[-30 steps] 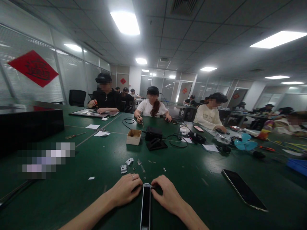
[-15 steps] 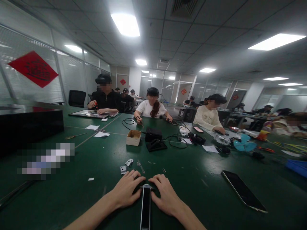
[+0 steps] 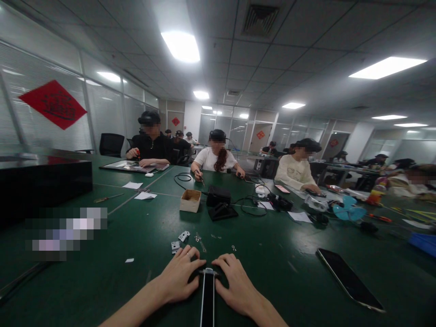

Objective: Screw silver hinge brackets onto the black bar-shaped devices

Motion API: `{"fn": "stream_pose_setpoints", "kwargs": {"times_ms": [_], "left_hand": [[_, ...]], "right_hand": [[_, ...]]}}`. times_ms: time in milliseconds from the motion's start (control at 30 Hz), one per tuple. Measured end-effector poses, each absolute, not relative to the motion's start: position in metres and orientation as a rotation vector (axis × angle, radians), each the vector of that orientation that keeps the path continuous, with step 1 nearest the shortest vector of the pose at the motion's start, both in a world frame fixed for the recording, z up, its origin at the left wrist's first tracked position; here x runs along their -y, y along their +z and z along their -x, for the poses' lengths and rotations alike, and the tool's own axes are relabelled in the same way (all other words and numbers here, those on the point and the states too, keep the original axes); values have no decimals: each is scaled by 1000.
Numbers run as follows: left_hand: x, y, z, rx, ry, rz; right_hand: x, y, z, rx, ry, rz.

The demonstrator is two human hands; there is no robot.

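Long bar (image 3: pixel 208 302): it lies on the green table (image 3: pixel 282 272), at bottom middle, between our left hand (image 3: pixel 179 278) and our right hand (image 3: pixel 237 284); we see a dark face and pale edges, but the near end is cut off by the lower border.
Cross piece (image 3: pixel 209 272): this thin piece sits across the bar's far end; it is too small for us to make out its kind.
Left grip: thumb and forefinger stand apart, around the left end of the cross piece; we see nothing pinched, and we cannot tell if they touch it.
Right grip: thumb and forefinger are likewise parted, at the other end; the thumb tip is close against the bar's edge, contact unclear to us.
Metal brackets (image 3: pixel 184 236): two, just beyond the left hand, whose fingers partly cover the nearer one.
Small rings (image 3: pixel 233 248): beyond the right hand, too tiny for us to describe well.
Blurred patch (image 3: pixel 70 231): at left, coloured blocks hide what lies there.
Blue tray (image 3: pixel 422 243): we see only part, because the right border cuts it.
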State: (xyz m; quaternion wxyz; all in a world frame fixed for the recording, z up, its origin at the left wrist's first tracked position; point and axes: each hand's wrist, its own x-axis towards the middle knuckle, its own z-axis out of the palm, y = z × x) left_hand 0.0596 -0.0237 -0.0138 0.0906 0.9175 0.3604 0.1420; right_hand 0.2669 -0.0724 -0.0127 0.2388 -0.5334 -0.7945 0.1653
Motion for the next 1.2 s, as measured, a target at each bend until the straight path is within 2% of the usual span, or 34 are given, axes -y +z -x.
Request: {"fn": "stream_pose_setpoints", "kwargs": {"times_ms": [600, 1200], "left_hand": [[16, -11, -55, -1281, 356, -2742], [7, -35, -58, -1379, 430, -2847]], "right_hand": [[71, -16, -270, 2193, 433, 1441], [71, -18, -269, 2188, 400, 1426]]}}
